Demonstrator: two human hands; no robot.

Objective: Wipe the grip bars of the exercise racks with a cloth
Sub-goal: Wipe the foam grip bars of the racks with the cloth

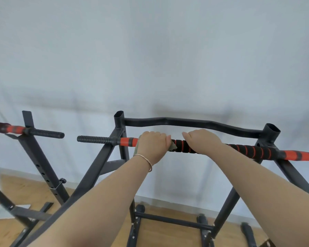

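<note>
The fingers of the left hand are curled over the top of the grip bar and clamped on a greenish cloth wrapped round it; the cloth's edges stick out on both sides of the fist. Just to the right, not quite touching it, the right hand has its fingers closed straight on the bar's black foam with red spiral stripes. A thin bracelet sits on the left wrist, and both bare forearms reach in from the near edge. The bar runs left to right across the near side of a black exercise rack, with orange sections towards each end and a ribbed black handle jutting past the left upright. A wavy black bar spans the far side of the rack. A second rack stands further left. Behind is a pale wall; below is a wooden floor.
</note>
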